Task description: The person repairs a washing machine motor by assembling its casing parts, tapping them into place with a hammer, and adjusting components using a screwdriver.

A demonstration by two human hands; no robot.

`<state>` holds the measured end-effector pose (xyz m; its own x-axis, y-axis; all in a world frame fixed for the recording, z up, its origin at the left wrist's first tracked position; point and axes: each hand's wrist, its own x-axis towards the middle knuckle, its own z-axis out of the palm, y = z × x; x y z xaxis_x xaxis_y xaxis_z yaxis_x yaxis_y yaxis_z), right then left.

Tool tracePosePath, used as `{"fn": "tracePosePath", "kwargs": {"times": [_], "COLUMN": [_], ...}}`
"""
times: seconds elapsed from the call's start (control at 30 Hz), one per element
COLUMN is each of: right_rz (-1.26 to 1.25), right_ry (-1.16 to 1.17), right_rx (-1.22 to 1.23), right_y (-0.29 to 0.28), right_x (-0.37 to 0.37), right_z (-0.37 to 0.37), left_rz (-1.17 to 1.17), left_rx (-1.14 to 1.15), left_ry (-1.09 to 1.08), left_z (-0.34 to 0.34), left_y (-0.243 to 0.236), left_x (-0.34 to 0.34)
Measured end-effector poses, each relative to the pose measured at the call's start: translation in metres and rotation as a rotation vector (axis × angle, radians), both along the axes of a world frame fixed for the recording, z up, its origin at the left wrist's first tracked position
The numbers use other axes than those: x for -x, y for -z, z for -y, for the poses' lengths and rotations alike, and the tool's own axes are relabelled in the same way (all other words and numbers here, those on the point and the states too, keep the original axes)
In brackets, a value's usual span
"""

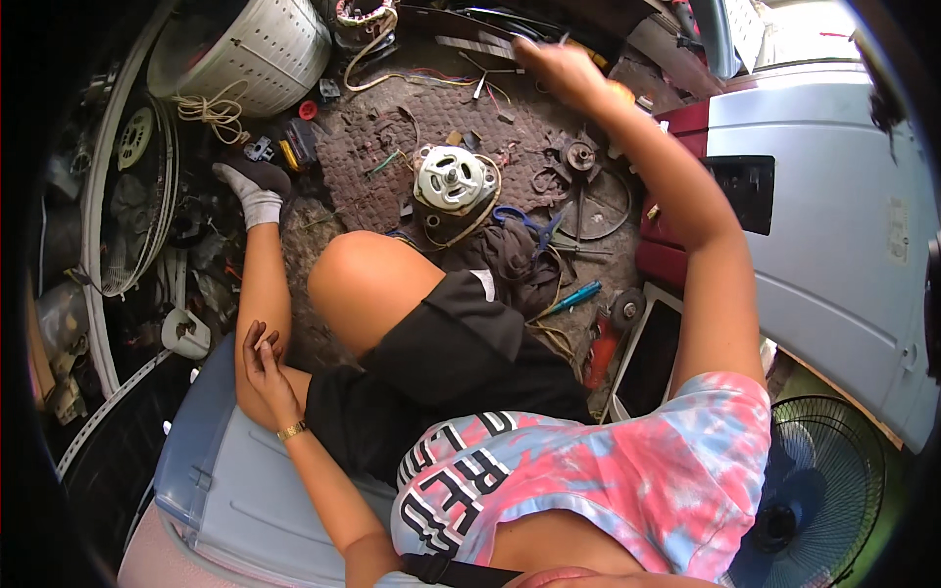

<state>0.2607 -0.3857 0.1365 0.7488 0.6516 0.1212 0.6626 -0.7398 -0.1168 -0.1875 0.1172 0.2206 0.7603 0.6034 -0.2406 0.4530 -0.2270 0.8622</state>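
My left hand [270, 384] rests against my bent leg, its fingers loosely stretched and nothing in it. My right arm reaches far forward; my right hand [569, 73] is blurred at the far edge of the work area, beside a pale flat strip [475, 45]. Its fingers are smeared, so a grip on the strip cannot be made out. Between my legs and that hand, a round electric motor [451, 181] with a white slotted top sits on the floor. Blue-handled scissors [529, 223] lie on dark cloth [505, 269] just right of the motor.
A perforated white drum [245, 59] stands far left, near coiled cord [214, 116]. Right of the motor lie a pulley part [580, 157], a teal screwdriver [576, 299] and an angle grinder [608, 338]. A pale blue appliance cabinet [823, 245] and a fan [799, 500] line the right.
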Motion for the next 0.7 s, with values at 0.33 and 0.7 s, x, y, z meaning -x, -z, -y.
{"fn": "tracePosePath", "kwargs": {"times": [0.33,0.7], "right_rz": [0.171,-0.392], "right_ry": [0.114,0.406], "right_rx": [-0.169,0.028], "right_y": [-0.065,0.141], "right_x": [-0.094,0.281], "right_z": [-0.019,0.090], "left_rz": [0.007,0.017], "left_rx": [0.049,-0.015], "left_ry": [0.040,0.084], "left_z": [0.021,0.029], "left_y": [0.012,0.006], "left_x": [-0.012,-0.034]}}
